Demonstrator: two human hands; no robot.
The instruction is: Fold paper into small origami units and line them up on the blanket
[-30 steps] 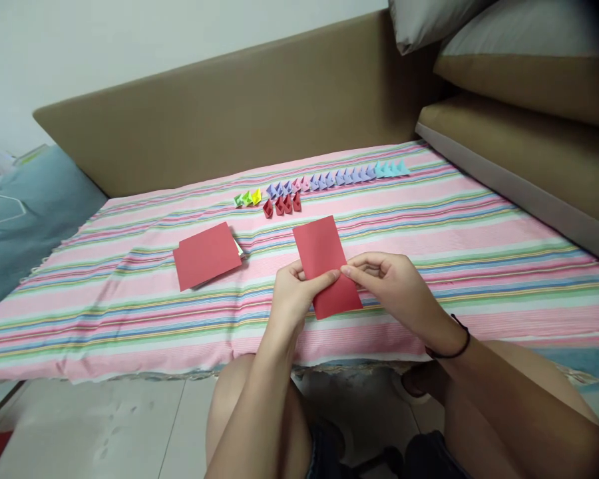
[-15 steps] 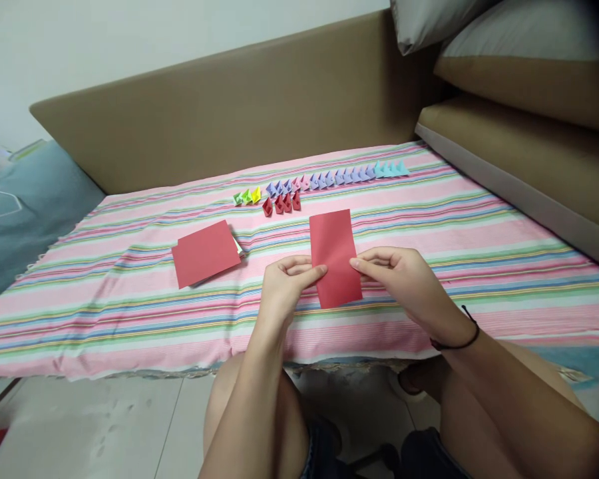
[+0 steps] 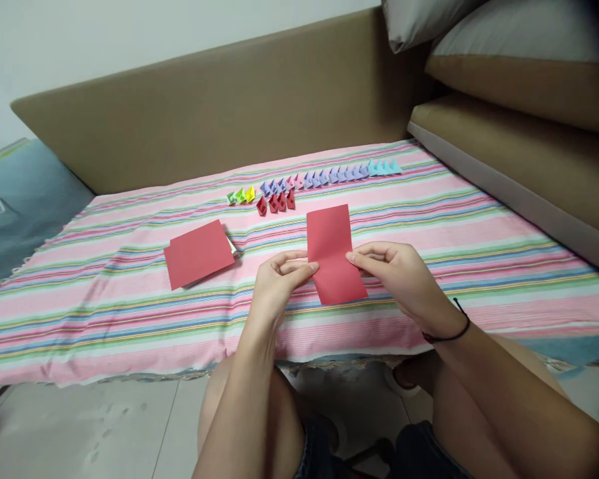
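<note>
Between my hands is a sheet of red paper (image 3: 331, 243), bent across its middle so its lower part tilts toward me. My left hand (image 3: 282, 276) pinches its left edge, thumb on top. Opposite it, my right hand (image 3: 387, 266) pinches the right edge at about the same height. To the left lies a stack of red paper sheets (image 3: 199, 254), with some lighter paper poking out at its right side. Beyond the held sheet stand several small folded red paper pieces (image 3: 276, 203).
Behind them runs a row of lilac, pink and light blue folded paper pieces (image 3: 329, 176), with green and yellow ones (image 3: 241, 195) at left. All rest on a striped cloth (image 3: 144, 319). A brown backrest (image 3: 219, 106) rises behind; cushions (image 3: 519, 153) are piled at right.
The red sheet, nearly flat before, is now bent across the middle, its lower part flaring to the right. Both hands keep their pinch. The whole view has shifted slightly.
</note>
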